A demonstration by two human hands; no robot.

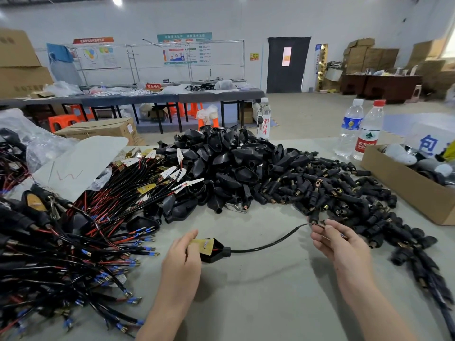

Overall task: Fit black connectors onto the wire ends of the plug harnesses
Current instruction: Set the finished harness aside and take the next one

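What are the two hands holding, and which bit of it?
Both hold one plug harness. The left hand holds its black plug housing; the right hand pinches the wire end at the far end of the cable.

Centre desk [258, 291]: one plug harness [214, 251], black shell open, yellowish board showing, cable arcing right to its wire ends [317, 225]. Just beyond, heaped black connectors [332, 190], brass-mouthed, jumbled. Left, tangled pile of more harnesses [98, 217].
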